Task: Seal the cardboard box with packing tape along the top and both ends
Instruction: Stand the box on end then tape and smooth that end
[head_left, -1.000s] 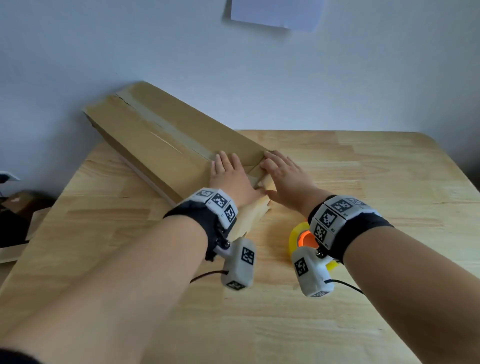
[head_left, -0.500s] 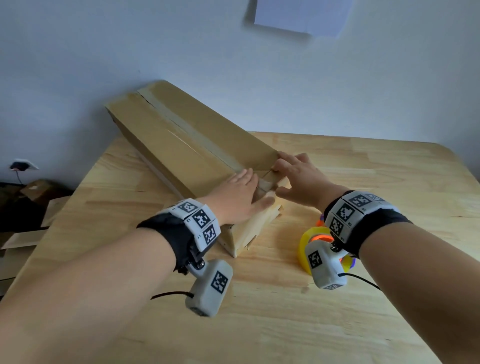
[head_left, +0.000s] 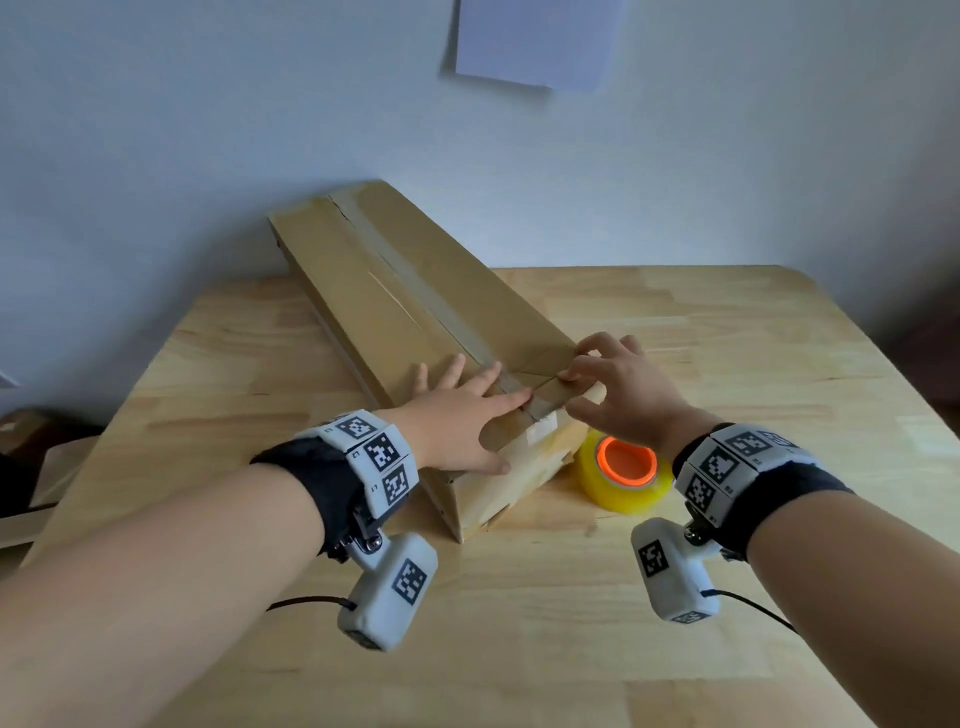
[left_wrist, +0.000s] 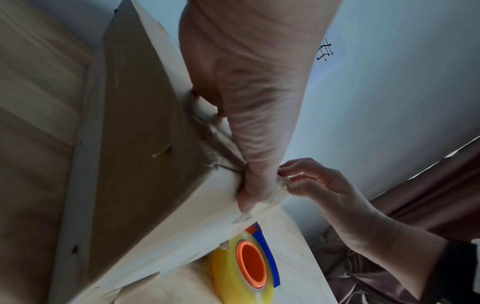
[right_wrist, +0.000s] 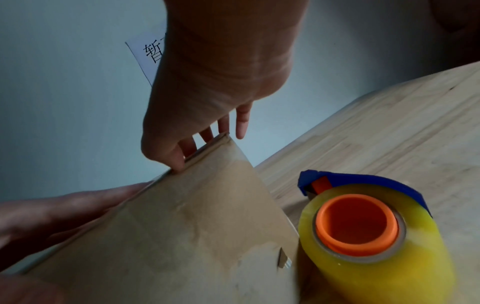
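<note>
A long cardboard box (head_left: 415, 291) (left_wrist: 135, 144) (right_wrist: 182, 236) lies diagonally on the wooden table (head_left: 727, 338), its far end at the wall. A tape strip runs along its top seam. My left hand (head_left: 457, 415) (left_wrist: 254, 123) presses flat on the top at the near end, fingers straight and thumb over the end face. My right hand (head_left: 613, 389) (left_wrist: 324, 191) (right_wrist: 207, 102) pinches the box's near top edge at the right corner, thumb below and curled fingers above. A yellow tape roll (head_left: 623, 467) (left_wrist: 244, 273) (right_wrist: 363, 236) with an orange core and blue cutter stands beside the near end.
A sheet of paper (head_left: 535, 41) hangs on the wall behind. Cardboard scraps (head_left: 31, 467) lie off the table's left edge. Bare wooden tabletop stretches to the right and in front of the box.
My left hand turned so its fingers point right across the seam, thumb onto the end face. My right hand went from lying flat to curled and pinching the corner edge.
</note>
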